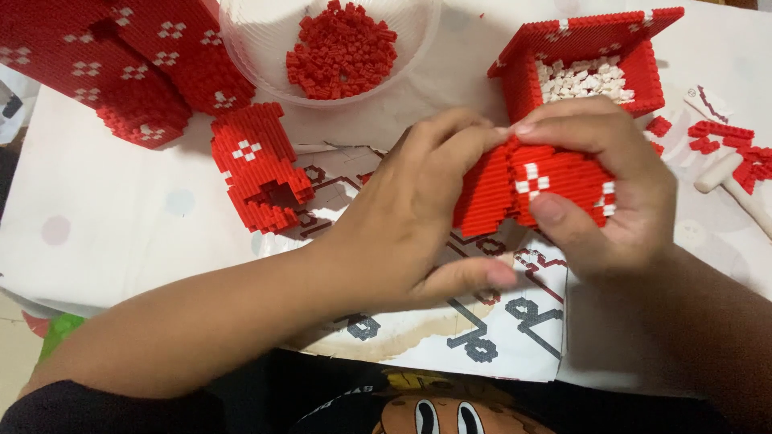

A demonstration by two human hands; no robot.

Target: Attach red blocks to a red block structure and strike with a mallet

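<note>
both hands meet above the printed instruction sheet (515, 321), left hand (418, 217) and right hand (611, 193) each clamped on the red micro-brick section (539, 189) held between them; beyond sits a bowl of red bricks (342, 48).

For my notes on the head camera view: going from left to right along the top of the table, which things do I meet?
Large red brick block with white marks → clear bowl of loose red bricks → open red brick box holding white bricks → small red brick pieces.
</note>
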